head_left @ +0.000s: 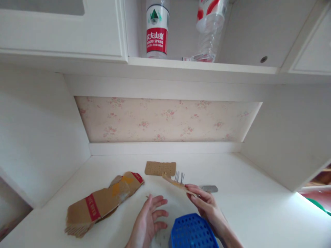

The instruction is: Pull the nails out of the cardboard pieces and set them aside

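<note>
My right hand [208,205] pinches a thin tan strip [173,182] between thumb and fingers; it looks like cardboard seen nearly edge-on. Just past the strip, fork tines [179,177] show, their handles hidden. A flat grey metal end [210,188] pokes out beyond the right fingers; the rest of it is out of sight. My left hand [152,218] is raised palm inward, fingers apart, holding nothing. Between and below both hands stands a blue perforated plastic basket [192,229], cut off by the lower edge.
Torn brown cardboard [103,203] with red print lies on the left of the white tabletop [248,213]. A tan dotted piece [160,168] lies toward the back. Overhead, a shelf [201,66] holds a labelled water bottle [157,31] and a crumpled clear bottle [210,32]. White panels flank both sides.
</note>
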Available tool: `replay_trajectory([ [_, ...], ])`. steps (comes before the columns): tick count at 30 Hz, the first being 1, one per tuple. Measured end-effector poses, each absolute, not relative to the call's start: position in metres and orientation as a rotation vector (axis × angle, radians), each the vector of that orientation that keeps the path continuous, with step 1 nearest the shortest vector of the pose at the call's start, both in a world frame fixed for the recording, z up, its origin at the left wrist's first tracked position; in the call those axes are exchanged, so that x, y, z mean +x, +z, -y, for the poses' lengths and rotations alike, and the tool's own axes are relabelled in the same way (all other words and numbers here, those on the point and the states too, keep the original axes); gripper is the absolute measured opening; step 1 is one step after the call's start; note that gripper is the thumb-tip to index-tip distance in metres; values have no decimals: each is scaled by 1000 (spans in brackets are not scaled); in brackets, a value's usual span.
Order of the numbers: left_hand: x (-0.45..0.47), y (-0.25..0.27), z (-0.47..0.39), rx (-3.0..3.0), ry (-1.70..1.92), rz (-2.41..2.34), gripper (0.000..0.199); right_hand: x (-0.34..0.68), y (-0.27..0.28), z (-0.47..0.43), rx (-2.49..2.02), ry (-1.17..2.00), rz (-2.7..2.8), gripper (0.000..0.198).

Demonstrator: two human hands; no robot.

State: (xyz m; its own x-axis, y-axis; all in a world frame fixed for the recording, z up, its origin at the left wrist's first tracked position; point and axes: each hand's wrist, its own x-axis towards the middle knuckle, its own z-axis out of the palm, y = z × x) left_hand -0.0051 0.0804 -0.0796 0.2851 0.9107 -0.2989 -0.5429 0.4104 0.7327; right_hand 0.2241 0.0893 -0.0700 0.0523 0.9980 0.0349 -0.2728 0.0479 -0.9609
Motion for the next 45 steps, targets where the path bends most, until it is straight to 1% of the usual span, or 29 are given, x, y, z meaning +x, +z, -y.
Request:
replay_trajectory([
  [2, -1, -79, -85, 548, 985, -753, 62, 226, -70, -88, -998, 1274, 1096, 20],
  [4, 1, -83, -87, 572, 935, -717, 59, 225, -73, -89, -1003, 1287, 1196, 30],
  [6, 2, -89, -86, 616, 929, -698, 54, 223, -76, -92, -1010, 1286, 1246, 35],
  [8, 2, -96, -85, 642, 966, -705, 52, 220, -80, -97, -1028, 1282, 1285, 29],
  [11, 2, -104, -86, 620, 1050, -757, 53, 214, -84, -104, -1027, 1286, 1383, 14],
  [13, 4, -107, -90, 590, 1108, -796, 50, 210, -87, -107, -999, 1304, 1451, 11],
  [17, 11, -107, -102, 536, 1205, -796, 44, 202, -95, -109, -971, 1303, 1540, 9],
  [21, 21, -107, -114, 513, 1240, -765, 47, 198, -97, -110, -960, 1266, 1592, 12],
  [24, 23, -112, -116, 529, 1237, -827, 37, 197, -94, -110, -979, 1217, 1548, 16],
  [29, 19, -120, -113, 582, 1255, -879, 25, 195, -100, -111, -1154, 1014, 1341, 21],
  [31, 18, -120, -112, 692, 1255, -918, 27, 193, -104, -112, -1195, 969, 1331, 24],
  [34, 16, -115, -109, 787, 1227, -987, 36, 191, -107, -112, -1234, 921, 1370, 31],
  [37, 16, -111, -108, 775, 1198, -979, 41, 192, -106, -111, -1232, 867, 1480, 28],
  [41, 19, -109, -106, 744, 1202, -930, 43, 193, -106, -112, -1213, 829, 1573, 26],
  [45, 19, -108, -105, 686, 1117, -933, 46, 193, -107, -114, -1209, 786, 1630, 26],
])
